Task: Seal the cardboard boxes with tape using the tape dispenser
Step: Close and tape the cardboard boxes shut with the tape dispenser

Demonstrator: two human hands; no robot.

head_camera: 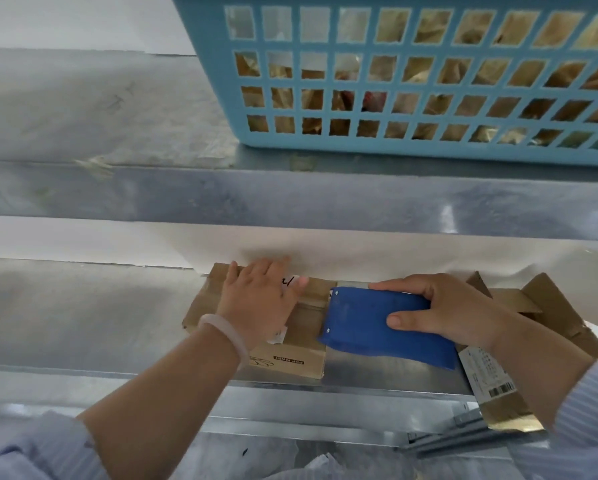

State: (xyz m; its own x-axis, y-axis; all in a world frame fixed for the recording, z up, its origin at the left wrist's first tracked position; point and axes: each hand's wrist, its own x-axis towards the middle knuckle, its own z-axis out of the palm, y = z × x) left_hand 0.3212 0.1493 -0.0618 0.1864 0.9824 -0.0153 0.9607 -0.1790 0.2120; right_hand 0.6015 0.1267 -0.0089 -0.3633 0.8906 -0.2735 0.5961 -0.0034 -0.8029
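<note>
A small brown cardboard box (301, 362) lies on the metal shelf (377, 379) at centre. My left hand (259, 299) presses flat on its top, fingers spread. My right hand (442, 313) grips the blue tape dispenser (370, 320), which rests against the box's right edge. A strip of clear tape (309, 311) runs across the box top from the dispenser's front toward my left hand.
More flattened or open cardboard boxes (550, 306) lie at the right, one with a printed label (487, 372) overhanging the shelf edge. A light blue plastic basket (411, 143) full of packages stands on the upper shelf (290, 199) above.
</note>
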